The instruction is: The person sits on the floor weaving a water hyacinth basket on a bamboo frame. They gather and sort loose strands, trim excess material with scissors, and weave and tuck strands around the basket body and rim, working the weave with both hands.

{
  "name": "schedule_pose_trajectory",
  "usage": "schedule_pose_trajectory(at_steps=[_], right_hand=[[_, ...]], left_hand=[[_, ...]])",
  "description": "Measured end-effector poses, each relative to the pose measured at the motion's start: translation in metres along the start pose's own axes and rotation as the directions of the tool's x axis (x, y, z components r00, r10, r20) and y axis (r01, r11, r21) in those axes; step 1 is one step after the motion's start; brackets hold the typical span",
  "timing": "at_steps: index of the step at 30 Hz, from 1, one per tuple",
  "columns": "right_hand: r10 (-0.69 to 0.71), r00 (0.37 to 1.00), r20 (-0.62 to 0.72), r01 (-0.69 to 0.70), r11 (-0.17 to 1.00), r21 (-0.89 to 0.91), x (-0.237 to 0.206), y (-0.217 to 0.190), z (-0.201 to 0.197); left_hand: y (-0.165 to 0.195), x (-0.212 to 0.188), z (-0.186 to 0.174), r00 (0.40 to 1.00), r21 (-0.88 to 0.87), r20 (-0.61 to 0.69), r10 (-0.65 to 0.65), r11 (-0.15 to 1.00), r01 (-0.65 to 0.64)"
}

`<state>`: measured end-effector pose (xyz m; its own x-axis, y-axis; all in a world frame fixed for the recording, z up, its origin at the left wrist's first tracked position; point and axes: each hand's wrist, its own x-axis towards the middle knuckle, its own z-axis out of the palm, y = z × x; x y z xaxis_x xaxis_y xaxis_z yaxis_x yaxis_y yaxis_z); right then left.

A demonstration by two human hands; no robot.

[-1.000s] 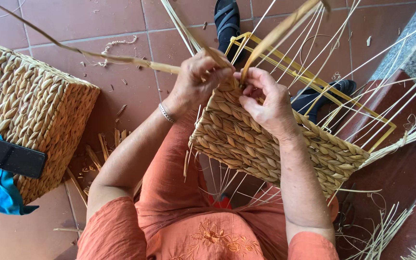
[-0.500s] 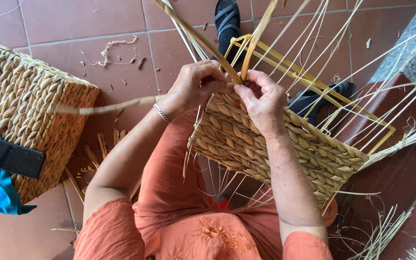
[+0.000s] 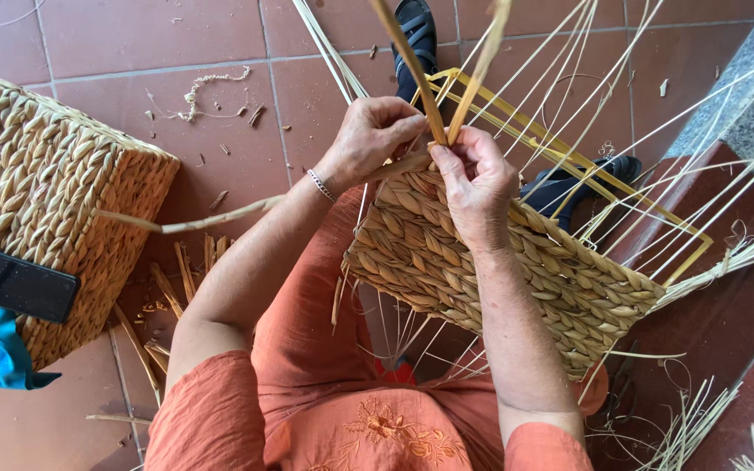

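Basket (image 3: 499, 270): lower wall woven, upright stakes (image 3: 569, 78) bare above. Left hand (image 3: 368, 139) and right hand (image 3: 477, 179) each closed, pinching weaving strands (image 3: 434, 105) at the rim.

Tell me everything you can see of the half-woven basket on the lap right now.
The half-woven basket is boxy, of thick plaited tan straw over a yellow frame whose top rim is bare. It lies tilted across the lap. Pale thin stakes fan up beyond the weave; others poke out below. The left hand and right hand rest on its upper woven edge, pinching two flat strands that cross there.
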<state>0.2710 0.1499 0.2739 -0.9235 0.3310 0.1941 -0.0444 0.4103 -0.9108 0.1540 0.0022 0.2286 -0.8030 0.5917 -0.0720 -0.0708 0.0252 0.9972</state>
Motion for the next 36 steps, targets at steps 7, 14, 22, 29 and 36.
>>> schedule_pose_trajectory(at_steps=[7,14,22,29,36], right_hand=[[-0.009,1.000,-0.009,0.010,0.997,0.081,-0.001,0.007,0.000],[-0.019,1.000,-0.017,0.021,0.992,0.124,-0.003,0.011,0.003],[0.014,0.999,-0.047,-0.006,0.987,0.162,-0.004,0.013,0.006],[0.008,0.995,-0.098,0.009,0.984,0.179,-0.005,0.015,0.014],[-0.056,0.992,-0.115,0.063,0.996,0.062,-0.007,0.014,0.017]], left_hand=[[0.008,-0.004,0.003,0.997,-0.079,0.023,0.079,0.994,-0.077],[0.017,-0.009,0.013,0.864,0.590,-0.055,0.500,0.715,-0.376],[0.007,-0.023,0.003,0.943,0.072,-0.328,0.054,0.997,-0.032],[0.017,-0.033,-0.007,0.931,0.482,-0.365,-0.001,0.855,0.190],[0.026,-0.020,-0.013,0.797,0.623,0.045,0.603,0.606,-0.494]])
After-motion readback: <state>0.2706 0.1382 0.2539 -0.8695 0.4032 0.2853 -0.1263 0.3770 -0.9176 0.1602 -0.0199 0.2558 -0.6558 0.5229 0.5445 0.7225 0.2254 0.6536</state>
